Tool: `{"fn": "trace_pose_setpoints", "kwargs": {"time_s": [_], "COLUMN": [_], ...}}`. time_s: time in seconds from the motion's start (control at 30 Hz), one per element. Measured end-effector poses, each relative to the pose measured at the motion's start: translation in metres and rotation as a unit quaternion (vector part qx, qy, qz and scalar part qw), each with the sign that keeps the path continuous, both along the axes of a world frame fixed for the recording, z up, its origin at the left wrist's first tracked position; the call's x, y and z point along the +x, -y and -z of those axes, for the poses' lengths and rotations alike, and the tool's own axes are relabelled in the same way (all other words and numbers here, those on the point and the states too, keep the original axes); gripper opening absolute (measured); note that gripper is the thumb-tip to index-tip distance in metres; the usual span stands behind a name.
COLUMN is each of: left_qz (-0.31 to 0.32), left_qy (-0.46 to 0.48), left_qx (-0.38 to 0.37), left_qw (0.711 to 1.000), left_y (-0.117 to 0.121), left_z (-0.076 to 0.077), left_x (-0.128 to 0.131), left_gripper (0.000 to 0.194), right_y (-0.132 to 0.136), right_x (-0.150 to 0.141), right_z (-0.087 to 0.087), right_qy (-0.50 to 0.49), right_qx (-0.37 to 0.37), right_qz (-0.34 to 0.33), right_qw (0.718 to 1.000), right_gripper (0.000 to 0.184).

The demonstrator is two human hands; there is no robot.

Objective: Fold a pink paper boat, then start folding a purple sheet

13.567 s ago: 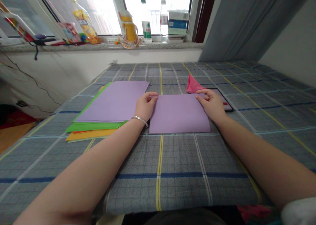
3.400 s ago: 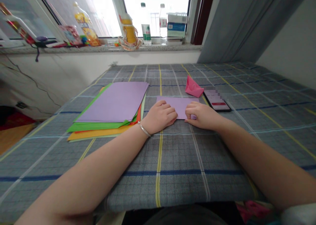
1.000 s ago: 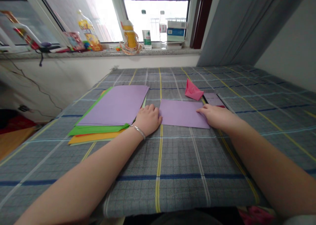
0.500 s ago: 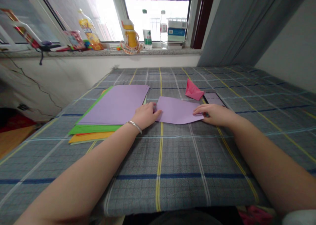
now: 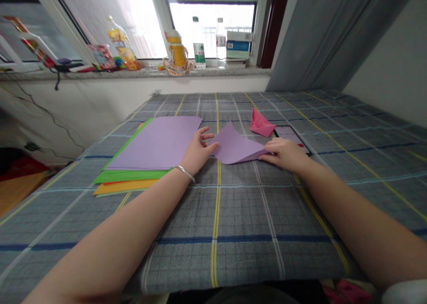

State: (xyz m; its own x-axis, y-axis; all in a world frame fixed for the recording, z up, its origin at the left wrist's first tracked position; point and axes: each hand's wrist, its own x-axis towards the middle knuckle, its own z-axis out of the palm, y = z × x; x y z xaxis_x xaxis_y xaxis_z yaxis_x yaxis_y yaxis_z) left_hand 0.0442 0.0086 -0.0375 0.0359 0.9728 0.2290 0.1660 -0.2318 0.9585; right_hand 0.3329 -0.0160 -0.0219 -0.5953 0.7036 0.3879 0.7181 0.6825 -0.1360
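In front of the pink paper boat [image 5: 260,124], the purple paper [image 5: 234,146] lies sideways, with the left hand [image 5: 197,152] spread open at one end and the right hand [image 5: 283,156] bent on the other, maybe not gripping.

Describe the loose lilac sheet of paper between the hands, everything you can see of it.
The loose lilac paper sheet looks plain and matte, with no visible markings. It lies on the checked grey cloth, its near edge low while its far side rises into a raised, curving corner. Whether it is folded or a single layer cannot be told. The left hand touches its left end with the fingertips, and the right hand rests on its right end.
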Motion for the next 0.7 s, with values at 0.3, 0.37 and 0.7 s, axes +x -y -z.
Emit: {"fn": "trace_pose_setpoints", "kwargs": {"time_s": [0.3, 0.37, 0.7], "left_qz": [0.042, 0.031, 0.080], "left_qy": [-0.056, -0.077, -0.092], "left_qx": [0.032, 0.053, 0.109], "left_qw": [0.997, 0.995, 0.986], "left_y": [-0.006, -0.004, 0.010], "left_z": [0.015, 0.014, 0.001], "left_x": [0.004, 0.005, 0.009], "left_gripper": [0.039, 0.040, 0.025], "right_y": [0.019, 0.022, 0.031], "right_x": [-0.030, -0.034, -0.048], "right_z": [-0.004, -0.004, -0.007], "right_qy": [0.021, 0.010, -0.084], "right_qx": [0.007, 0.000, 0.075], "right_qz": [0.024, 0.029, 0.021], "right_qw": [0.999, 1.000, 0.993], "right_gripper": [0.016, 0.012, 0.011]}}
